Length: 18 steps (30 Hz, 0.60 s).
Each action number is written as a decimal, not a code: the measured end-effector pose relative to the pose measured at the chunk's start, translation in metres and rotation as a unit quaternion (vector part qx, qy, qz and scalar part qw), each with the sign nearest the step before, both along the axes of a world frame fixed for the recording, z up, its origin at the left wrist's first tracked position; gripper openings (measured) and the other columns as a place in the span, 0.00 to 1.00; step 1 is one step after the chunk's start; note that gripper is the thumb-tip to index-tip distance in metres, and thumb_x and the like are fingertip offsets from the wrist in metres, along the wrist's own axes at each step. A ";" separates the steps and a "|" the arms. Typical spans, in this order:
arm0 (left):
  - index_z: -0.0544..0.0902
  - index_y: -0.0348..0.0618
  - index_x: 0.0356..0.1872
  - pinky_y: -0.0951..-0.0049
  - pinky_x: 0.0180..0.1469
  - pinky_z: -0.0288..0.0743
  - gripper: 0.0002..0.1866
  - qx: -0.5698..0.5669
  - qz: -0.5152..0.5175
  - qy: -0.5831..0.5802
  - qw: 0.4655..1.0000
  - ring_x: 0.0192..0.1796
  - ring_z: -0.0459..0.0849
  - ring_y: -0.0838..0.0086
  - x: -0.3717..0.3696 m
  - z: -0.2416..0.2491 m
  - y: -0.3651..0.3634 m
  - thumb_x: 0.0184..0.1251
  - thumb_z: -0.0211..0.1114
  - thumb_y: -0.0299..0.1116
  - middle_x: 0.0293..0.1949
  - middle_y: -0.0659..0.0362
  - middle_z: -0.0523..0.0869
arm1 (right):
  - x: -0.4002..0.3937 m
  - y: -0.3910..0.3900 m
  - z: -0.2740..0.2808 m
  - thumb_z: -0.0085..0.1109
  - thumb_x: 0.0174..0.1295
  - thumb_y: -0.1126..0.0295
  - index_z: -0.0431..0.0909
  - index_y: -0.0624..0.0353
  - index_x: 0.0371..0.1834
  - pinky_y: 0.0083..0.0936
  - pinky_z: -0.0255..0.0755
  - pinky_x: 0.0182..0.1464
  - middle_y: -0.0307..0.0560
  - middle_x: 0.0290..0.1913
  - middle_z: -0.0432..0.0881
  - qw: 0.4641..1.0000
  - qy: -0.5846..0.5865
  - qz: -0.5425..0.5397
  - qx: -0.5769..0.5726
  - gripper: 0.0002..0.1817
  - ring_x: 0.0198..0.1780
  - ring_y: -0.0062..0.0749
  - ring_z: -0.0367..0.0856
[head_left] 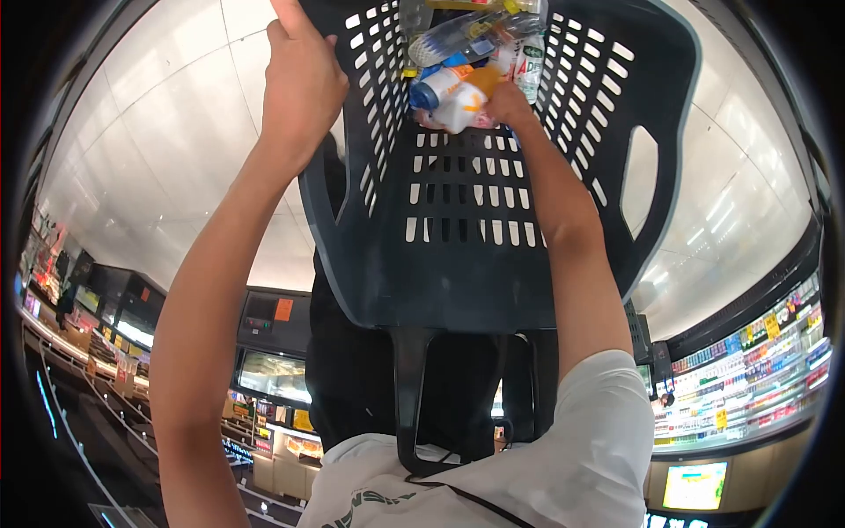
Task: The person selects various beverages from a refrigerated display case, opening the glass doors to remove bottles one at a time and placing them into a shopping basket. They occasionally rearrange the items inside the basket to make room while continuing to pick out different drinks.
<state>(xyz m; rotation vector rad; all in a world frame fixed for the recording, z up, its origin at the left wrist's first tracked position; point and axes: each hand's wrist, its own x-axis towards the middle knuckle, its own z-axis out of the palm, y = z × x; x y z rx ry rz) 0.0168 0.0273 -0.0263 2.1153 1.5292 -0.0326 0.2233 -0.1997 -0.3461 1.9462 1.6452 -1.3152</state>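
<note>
In the head view, the basket (440,295) stretches away from the person, its goods heaped at the far end and its slotted floor bare nearer in. The right hand (510,104) is at the near right edge of that heap, against the white-and-yellow packet (461,109); its fingers are blurred and partly hidden, so whether they grip the packet cannot be told. The blue-capped bottle (447,84) lies just left of the packet, the clear bottle (449,42) beyond, and the lettered pack (529,69) to the right by the wall. The left hand (304,84) is at the left rim, and its hold there cannot be told either. With goods packed this close, handling the packet well probably calls for a full, gentle hold on its body, slow movement clear of the neighbouring bottles, and a steadied basket
</note>
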 end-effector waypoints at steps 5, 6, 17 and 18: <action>0.36 0.28 0.78 0.49 0.62 0.71 0.45 0.004 0.005 -0.003 1.000 0.59 0.77 0.33 -0.002 -0.003 -0.001 0.68 0.56 0.15 0.59 0.23 0.71 | 0.007 -0.007 -0.017 0.57 0.59 0.55 0.88 0.63 0.41 0.43 0.80 0.54 0.62 0.47 0.88 0.994 0.050 0.064 -0.071 0.22 0.52 0.53 0.86; 0.36 0.28 0.78 0.49 0.63 0.71 0.45 0.014 -0.006 -0.006 1.000 0.60 0.77 0.33 -0.003 -0.006 -0.002 0.68 0.56 0.15 0.59 0.23 0.71 | 0.006 -0.008 -0.019 0.56 0.60 0.53 0.88 0.63 0.42 0.43 0.80 0.55 0.61 0.49 0.87 0.991 0.059 0.062 -0.108 0.23 0.53 0.53 0.86; 0.36 0.28 0.78 0.49 0.63 0.70 0.45 0.032 -0.005 -0.025 0.999 0.59 0.76 0.33 0.000 -0.010 -0.003 0.67 0.56 0.14 0.58 0.24 0.71 | 0.012 -0.003 -0.012 0.66 0.50 0.44 0.85 0.60 0.55 0.35 0.77 0.59 0.58 0.54 0.87 0.976 0.128 -0.061 -0.164 0.35 0.56 0.47 0.86; 0.36 0.29 0.78 0.49 0.63 0.70 0.45 0.045 -0.015 -0.017 0.999 0.59 0.76 0.33 0.003 -0.009 -0.003 0.67 0.56 0.15 0.58 0.24 0.71 | 0.011 -0.002 -0.011 0.69 0.49 0.44 0.85 0.60 0.54 0.34 0.77 0.59 0.58 0.53 0.88 0.975 0.148 -0.076 -0.150 0.35 0.55 0.46 0.86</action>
